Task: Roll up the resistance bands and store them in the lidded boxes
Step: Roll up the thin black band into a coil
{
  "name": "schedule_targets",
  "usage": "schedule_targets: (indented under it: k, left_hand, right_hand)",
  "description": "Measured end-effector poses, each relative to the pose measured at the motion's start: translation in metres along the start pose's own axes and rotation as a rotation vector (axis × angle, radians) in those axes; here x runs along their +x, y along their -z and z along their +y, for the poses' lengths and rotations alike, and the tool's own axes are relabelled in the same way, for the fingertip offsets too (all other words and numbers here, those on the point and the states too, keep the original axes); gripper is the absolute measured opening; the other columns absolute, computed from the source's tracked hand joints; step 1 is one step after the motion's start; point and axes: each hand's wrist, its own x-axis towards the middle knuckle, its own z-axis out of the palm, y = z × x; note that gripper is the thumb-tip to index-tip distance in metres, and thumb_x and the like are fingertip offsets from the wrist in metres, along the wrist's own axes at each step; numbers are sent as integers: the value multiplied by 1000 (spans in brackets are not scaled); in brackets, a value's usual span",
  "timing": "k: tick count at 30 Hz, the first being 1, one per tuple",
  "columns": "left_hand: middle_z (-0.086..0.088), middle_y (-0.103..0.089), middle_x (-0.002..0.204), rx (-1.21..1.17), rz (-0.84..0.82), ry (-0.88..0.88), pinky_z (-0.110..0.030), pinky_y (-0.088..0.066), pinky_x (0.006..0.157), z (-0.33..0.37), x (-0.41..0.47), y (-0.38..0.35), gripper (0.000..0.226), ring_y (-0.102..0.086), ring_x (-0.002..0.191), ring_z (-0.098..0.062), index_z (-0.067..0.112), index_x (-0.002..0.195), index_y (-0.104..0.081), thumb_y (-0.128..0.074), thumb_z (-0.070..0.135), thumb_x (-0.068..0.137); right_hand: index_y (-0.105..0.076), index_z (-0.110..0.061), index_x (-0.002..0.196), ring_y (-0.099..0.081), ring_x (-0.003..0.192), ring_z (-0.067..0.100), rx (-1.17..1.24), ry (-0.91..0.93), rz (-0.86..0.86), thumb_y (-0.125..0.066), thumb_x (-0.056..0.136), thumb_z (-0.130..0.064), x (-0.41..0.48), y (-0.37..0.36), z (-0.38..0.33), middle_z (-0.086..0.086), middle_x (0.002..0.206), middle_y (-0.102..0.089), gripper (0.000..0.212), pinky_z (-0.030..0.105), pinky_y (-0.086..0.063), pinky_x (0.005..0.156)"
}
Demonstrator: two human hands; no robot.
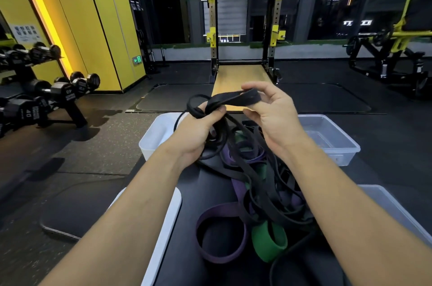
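Because the narrow black rubber resistance band [236, 98] hangs down from my hands into the tangled pile of purple, green and black bands [257, 192] on the black padded tabletop [187, 262], I judge that a strong pull could drag other bands along, or even push some over the edge. Also, if my grip becomes loose, the elastic coils may spring open. My left hand [196, 131] is closed around the small bundle of coils, with the fingers curled tightly. My right hand [275, 115] is nearly closed too and pinches a flat loop of the same band between thumb and fingers, above the pile. The white plastic box [152, 138] and the clear plastic box [332, 138] stand behind the pile, one to the left and one to the right.
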Motion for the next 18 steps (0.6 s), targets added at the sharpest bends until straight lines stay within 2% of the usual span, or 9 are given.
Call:
schedule_targets:
  k: [3, 5, 7, 9, 11, 12, 15, 17, 18]
  left_hand:
    - [-6, -75, 103, -92, 29, 97, -34, -55, 85, 0, -3, -1, 20, -69, 90, -16, 5, 115, -70, -57, 18, 107]
    - [-6, -78, 105, -150, 9, 146, -34, -59, 77, 1, -5, 0, 19, -73, 87, -17, 11, 102, -71, -57, 22, 107]
    - [-11, -77, 116, -191, -3, 180, -37, -60, 76, 3, -5, 3, 24, -75, 88, -20, 15, 89, -66, -56, 27, 108]
    - [-14, -76, 121, -210, 0, 192, -35, -61, 74, 9, -5, 6, 28, -75, 83, -21, 17, 85, -59, -54, 30, 108]
    - [-15, -77, 116, -230, 34, 192, -30, -61, 64, 17, -6, 10, 30, -74, 74, -21, 17, 81, -54, -53, 30, 108]
    - [-15, -78, 113, -202, 58, 187, -28, -60, 61, 19, -6, 13, 31, -73, 74, -21, 17, 79, -52, -53, 28, 108]
    - [-13, -80, 108, -54, 104, 186, -24, -56, 58, 19, -6, 22, 31, -67, 84, -25, 18, 76, -50, -53, 26, 106]
    - [-14, -80, 105, -4, 115, 197, -26, -53, 59, 15, -6, 26, 27, -60, 90, -28, 16, 79, -52, -53, 24, 104]
    - [-14, -80, 103, -1, 118, 199, -28, -54, 65, 14, -7, 27, 23, -58, 91, -29, 14, 83, -54, -53, 24, 104]
  right_hand:
    - [-73, -21, 99, -69, 88, 10, 8, -94, -15, -71, 91, 3, -5, 3, 14, -9, 89, -77, 25, 24, -52, 79]
    - [-73, -20, 103, -73, 95, 12, 14, -148, -47, -71, 90, 2, -7, 7, 20, -7, 95, -78, 25, 23, -53, 79]
    - [-75, -25, 103, -72, 101, 12, -139, -166, -15, -72, 92, -3, -7, 16, 26, -6, 102, -78, 26, 28, -54, 85]
    - [-76, -28, 100, -72, 95, 11, -350, -176, -13, -70, 92, -6, -10, 22, 34, -6, 99, -78, 24, 32, -58, 84]
    - [-76, -29, 93, -72, 86, 11, -523, -191, -59, -72, 91, -11, -17, 24, 47, -6, 90, -77, 18, 33, -60, 82]
    - [-75, -31, 89, -71, 84, 8, -614, -200, -84, -72, 90, -15, -21, 23, 53, -9, 86, -77, 16, 30, -57, 80]
    - [-70, -33, 77, -63, 76, 2, -875, -193, -134, -68, 89, -18, -38, 17, 68, -13, 77, -70, 19, 21, -44, 70]
    - [-66, -29, 75, -59, 77, 6, -962, -143, -155, -65, 89, -20, -52, 11, 76, -10, 79, -64, 17, 24, -44, 69]
    - [-64, -28, 74, -58, 79, 9, -995, -126, -185, -64, 88, -22, -59, 8, 80, -9, 82, -62, 15, 28, -46, 72]
